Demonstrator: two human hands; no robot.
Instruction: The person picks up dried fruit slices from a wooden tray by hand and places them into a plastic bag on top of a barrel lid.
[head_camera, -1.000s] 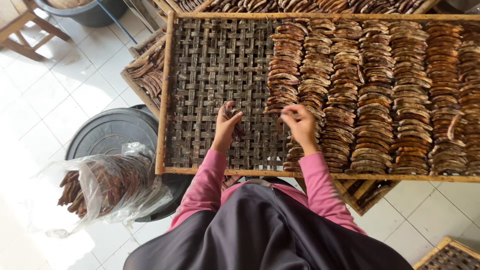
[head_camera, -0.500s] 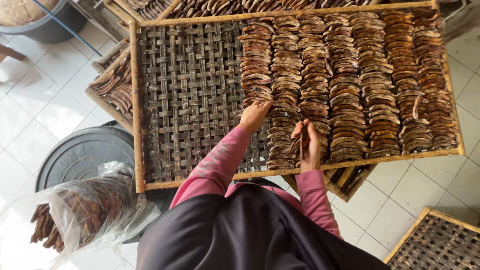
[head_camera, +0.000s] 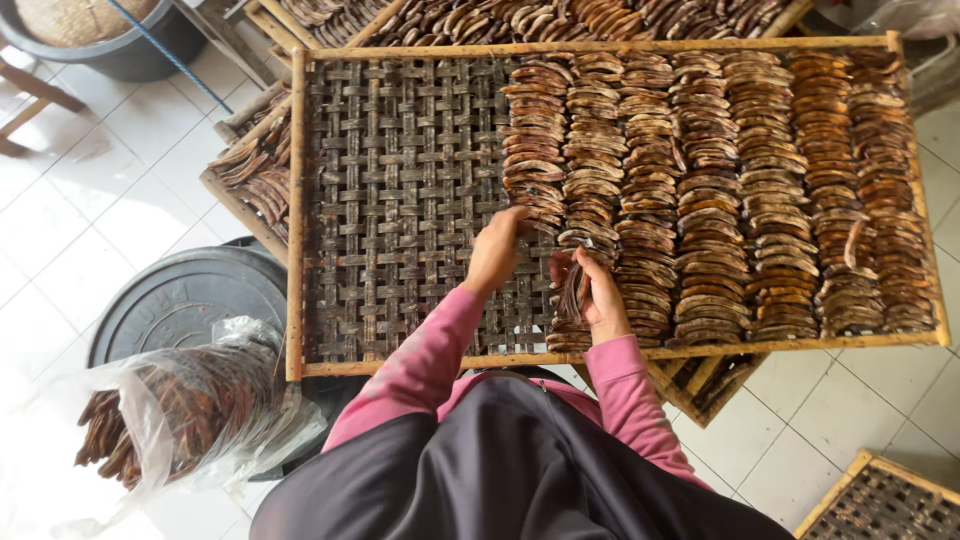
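The left hand reaches onto the woven tray, fingers drawn together on a brown slice at the foot of the leftmost row, toward the tray's near edge. The right hand is closed around a small bunch of slices just beside it, above the near edge. Rows of slices fill the tray's right part; its left part is bare weave. By the near-left corner a plastic bag holds more slices, seemingly resting on a dark lid.
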